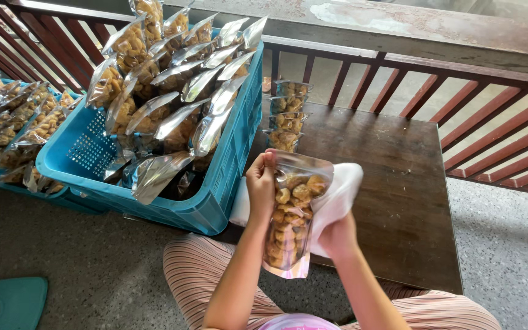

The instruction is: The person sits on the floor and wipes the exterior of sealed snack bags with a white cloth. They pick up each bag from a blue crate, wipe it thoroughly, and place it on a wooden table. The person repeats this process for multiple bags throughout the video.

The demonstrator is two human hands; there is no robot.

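Note:
I hold a clear snack pouch (289, 217) filled with golden fried pieces upright in front of me. My left hand (261, 183) pinches its top left corner. My right hand (337, 235) presses a white cloth (337, 192) against the pouch's right side and back. The pouch hangs above the near edge of a dark wooden table (386, 189). Just left of my left hand stands a blue plastic crate (215, 201) with several filled silver-backed pouches (172, 79) standing in it.
A short row of filled pouches (287, 116) stands on the table's far left part. A second blue crate (13, 128) of pouches sits at the far left. A red-brown railing (490, 116) runs behind the table. A teal fan base (7, 302) is at bottom left.

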